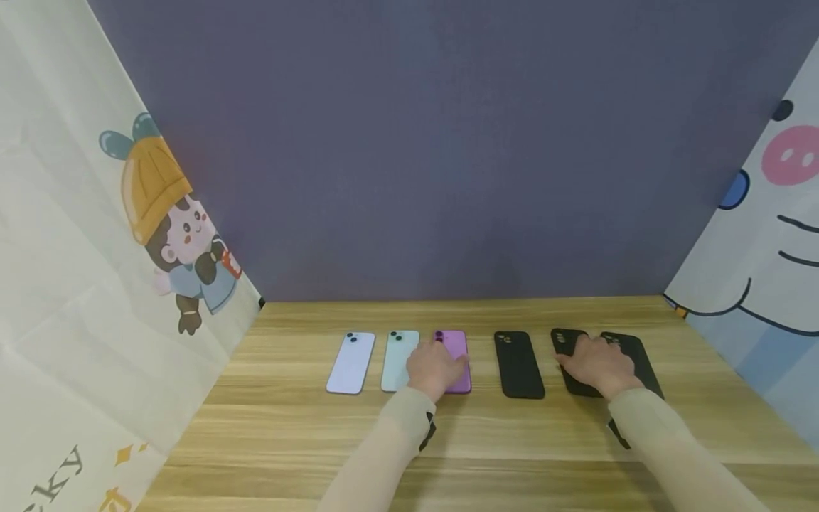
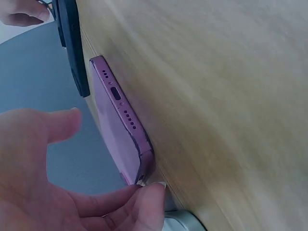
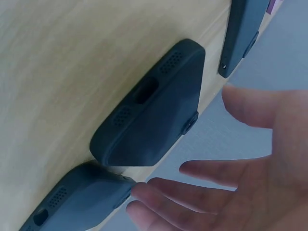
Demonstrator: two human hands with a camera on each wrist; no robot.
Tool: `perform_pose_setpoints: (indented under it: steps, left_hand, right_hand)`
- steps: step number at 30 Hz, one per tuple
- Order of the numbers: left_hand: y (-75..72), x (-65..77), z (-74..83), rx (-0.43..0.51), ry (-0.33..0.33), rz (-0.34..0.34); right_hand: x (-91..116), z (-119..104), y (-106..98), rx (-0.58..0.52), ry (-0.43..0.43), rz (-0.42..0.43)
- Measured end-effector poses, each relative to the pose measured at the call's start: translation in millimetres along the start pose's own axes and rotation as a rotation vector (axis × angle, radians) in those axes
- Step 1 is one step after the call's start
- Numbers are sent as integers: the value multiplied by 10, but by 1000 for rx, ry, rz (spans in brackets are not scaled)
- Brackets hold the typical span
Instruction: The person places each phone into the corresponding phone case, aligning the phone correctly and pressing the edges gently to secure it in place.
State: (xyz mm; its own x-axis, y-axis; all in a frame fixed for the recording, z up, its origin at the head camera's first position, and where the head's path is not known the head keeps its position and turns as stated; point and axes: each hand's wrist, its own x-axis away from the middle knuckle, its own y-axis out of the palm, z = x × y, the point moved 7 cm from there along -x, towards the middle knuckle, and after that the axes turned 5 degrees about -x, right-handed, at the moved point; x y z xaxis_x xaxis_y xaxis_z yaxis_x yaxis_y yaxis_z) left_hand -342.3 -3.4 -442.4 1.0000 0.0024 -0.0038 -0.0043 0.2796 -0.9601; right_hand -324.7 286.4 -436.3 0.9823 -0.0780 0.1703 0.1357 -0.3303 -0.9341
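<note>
My left hand (image 1: 431, 366) is at the purple phone (image 1: 457, 345), which lies back up on the wooden table. In the left wrist view its fingertips are right at the side edge of the purple phone (image 2: 118, 125), and the thumb is spread apart from it. My right hand (image 1: 598, 361) is over the middle black phone case (image 1: 579, 387) and the far-right black phone case (image 1: 645, 359). Its fingers are spread beside the middle black case (image 3: 159, 115), with fingertips close to the far-right black case (image 3: 77, 199); nothing is gripped.
A light green phone (image 1: 394, 363) lies left of the purple one, partly behind my left hand, with a pale lavender phone (image 1: 350, 363) farther left. Another black phone case (image 1: 520, 366) lies between my hands. A dark panel (image 1: 448, 142) rises behind the table (image 1: 288, 441); printed cloths hang on both sides.
</note>
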Motion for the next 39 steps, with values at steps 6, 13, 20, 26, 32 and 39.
perform_pose_setpoints:
  steps: [6,13,20,26,32,39]
  left_hand:
    - [8,-12,1,-1,-7,19]
    - [36,-32,69,-94,7,22]
    - [6,-57,94,-181,-3,38]
    - [22,-64,108,-151,-20,8]
    - [52,-90,113,-144,-52,8]
    - [61,-104,83,-139,-90,25]
  right_hand:
    - [-31,16,26,-12,3,-25]
    - [-40,22,38,-20,13,-47]
    - [-90,50,63,-31,23,-93]
    - [-155,65,87,-31,34,-128]
    - [-164,39,73,-22,38,-124]
    - [-166,0,84,-11,47,-114]
